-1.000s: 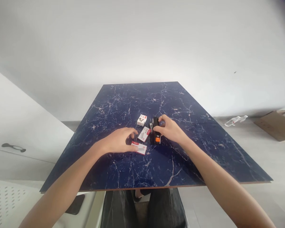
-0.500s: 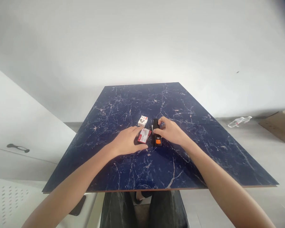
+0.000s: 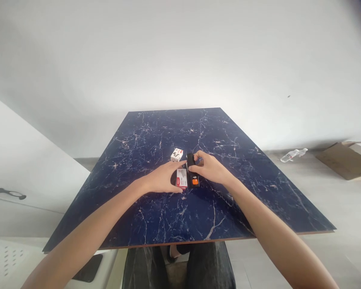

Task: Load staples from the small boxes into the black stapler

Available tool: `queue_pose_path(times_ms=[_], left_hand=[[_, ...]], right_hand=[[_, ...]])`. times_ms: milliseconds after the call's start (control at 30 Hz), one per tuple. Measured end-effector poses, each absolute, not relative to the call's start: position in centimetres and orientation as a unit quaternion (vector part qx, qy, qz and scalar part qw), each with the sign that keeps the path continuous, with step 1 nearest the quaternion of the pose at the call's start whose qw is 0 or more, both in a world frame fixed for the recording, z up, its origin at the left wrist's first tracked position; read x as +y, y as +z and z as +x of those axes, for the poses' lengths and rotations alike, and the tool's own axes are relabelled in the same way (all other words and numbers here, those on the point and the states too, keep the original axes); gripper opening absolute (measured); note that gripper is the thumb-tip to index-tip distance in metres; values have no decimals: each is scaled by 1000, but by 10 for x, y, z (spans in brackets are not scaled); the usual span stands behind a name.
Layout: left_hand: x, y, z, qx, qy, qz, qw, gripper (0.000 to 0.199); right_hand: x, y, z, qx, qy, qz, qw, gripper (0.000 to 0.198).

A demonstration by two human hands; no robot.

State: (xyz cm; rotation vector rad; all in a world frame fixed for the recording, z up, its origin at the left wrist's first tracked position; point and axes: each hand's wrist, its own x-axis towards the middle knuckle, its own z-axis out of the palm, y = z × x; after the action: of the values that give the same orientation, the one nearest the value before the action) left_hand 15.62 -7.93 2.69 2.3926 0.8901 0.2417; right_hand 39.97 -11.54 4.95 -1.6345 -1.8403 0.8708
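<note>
My left hand (image 3: 162,177) curls round a small red-and-white staple box (image 3: 181,178), thumb at its near end and fingers at its far end. More red shows under the top of this box; whether a second box lies beneath I cannot tell. Right beside it, a black stapler (image 3: 194,176) with an orange patch at its near end lies lengthwise on the table. My right hand (image 3: 209,167) grips the stapler between thumb and fingers from the right. Beyond my left fingers is a small white box (image 3: 177,154) with a dark clip-like picture.
Everything lies on a dark blue marbled table (image 3: 168,132) against a white wall. On the floor to the right are a clear plastic bottle (image 3: 289,155) and a cardboard box (image 3: 345,161). A dark flat phone-like object (image 3: 88,268) rests on a white surface at lower left.
The staple box has turned straighter and now lies alongside the stapler, my left hand closing round it. My right hand stays on the stapler. The whole view has shifted slightly.
</note>
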Motion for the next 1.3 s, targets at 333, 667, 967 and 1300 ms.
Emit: queue_pose_path(times_ms=[333, 667, 967, 1300], left_hand=[[-99, 21, 162, 363, 119, 870, 311, 111], [-25, 31, 153, 332, 163, 915, 162, 59], [-55, 32, 153, 270, 97, 919, 271, 65], [-84, 23, 148, 345, 56, 899, 263, 132]], right_hand=[[-116, 51, 403, -672, 360, -595, 255, 27], [-108, 43, 408, -613, 435, -581, 313, 27], [-107, 32, 404, -622, 443, -574, 296, 30], [-124, 47, 398, -692, 319, -619, 193, 43]])
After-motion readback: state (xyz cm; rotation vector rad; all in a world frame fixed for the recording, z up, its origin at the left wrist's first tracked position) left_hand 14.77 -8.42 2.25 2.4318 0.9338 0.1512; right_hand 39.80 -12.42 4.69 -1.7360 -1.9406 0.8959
